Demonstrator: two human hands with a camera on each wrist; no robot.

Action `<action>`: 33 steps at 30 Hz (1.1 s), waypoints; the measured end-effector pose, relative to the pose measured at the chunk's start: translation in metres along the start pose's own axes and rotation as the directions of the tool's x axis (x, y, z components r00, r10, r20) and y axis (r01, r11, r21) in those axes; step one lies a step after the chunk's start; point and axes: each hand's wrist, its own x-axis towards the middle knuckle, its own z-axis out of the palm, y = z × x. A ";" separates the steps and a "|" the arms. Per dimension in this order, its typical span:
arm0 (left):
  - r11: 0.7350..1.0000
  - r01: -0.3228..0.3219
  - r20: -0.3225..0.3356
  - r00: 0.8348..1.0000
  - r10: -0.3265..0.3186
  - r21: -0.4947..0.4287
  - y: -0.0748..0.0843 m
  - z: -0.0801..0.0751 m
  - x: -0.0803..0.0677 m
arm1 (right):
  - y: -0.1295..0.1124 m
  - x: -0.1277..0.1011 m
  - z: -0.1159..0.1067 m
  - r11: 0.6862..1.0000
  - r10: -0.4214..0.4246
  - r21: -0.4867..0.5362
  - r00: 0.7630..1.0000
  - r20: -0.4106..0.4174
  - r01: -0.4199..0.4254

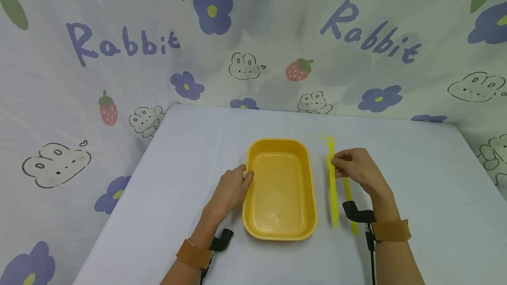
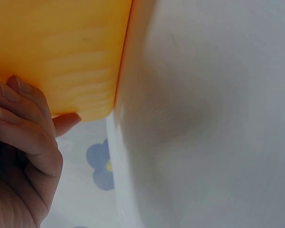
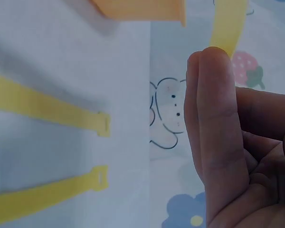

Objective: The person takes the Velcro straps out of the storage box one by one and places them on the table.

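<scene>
Steadying the tray [image 1: 282, 232] mid-bench, our left hand [image 1: 233, 188] curls its fingers against the left wall. Our right hand [image 1: 356, 168] pinches a yellow strip [image 1: 330, 148] just right of the tray; two more strips [image 1: 334, 208] lie alongside. Best, we judge: lift one only, tray pinned.

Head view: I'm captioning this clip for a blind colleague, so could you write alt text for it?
A person's left hand grips the left rim of an empty yellow tray on a pale table, while the right hand pinches yellow plastic strips lying just right of the tray. A flower, strawberry and "Rabbit" print cloth hangs behind.
</scene>
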 end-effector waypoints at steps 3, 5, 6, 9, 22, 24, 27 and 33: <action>1.000 0.004 0.006 1.000 -0.004 -0.006 0.000 0.000 0.000 | 0.007 -0.001 -0.004 1.000 0.007 0.003 1.000 -0.004 -0.007; 1.000 0.006 0.009 1.000 -0.006 -0.009 0.000 0.000 0.000 | 0.012 -0.003 -0.007 1.000 0.012 -0.002 1.000 -0.009 -0.012; 1.000 0.007 0.009 1.000 -0.007 -0.009 0.000 0.001 0.001 | 0.015 -0.004 -0.008 1.000 0.015 -0.004 1.000 -0.011 -0.015; 1.000 0.006 0.007 1.000 -0.006 -0.003 0.000 0.001 0.001 | 0.022 -0.005 -0.013 0.999 0.035 -0.007 0.999 -0.022 -0.035; 1.000 0.001 0.000 1.000 -0.001 0.005 0.001 0.000 0.000 | 0.055 -0.015 -0.024 0.986 0.157 -0.053 0.987 -0.035 -0.159; 1.000 0.002 0.003 1.000 -0.002 0.006 0.001 0.000 0.000 | 0.058 -0.016 -0.026 0.985 0.156 -0.062 0.987 -0.038 -0.159; 1.000 0.005 0.002 1.000 -0.005 0.009 0.000 0.000 0.000 | 0.063 -0.016 -0.029 0.982 0.165 -0.081 0.985 -0.048 -0.168; 1.000 0.005 -0.002 1.000 -0.005 0.012 0.000 0.000 0.000 | 0.072 -0.019 -0.037 0.974 0.177 -0.130 0.982 -0.072 -0.185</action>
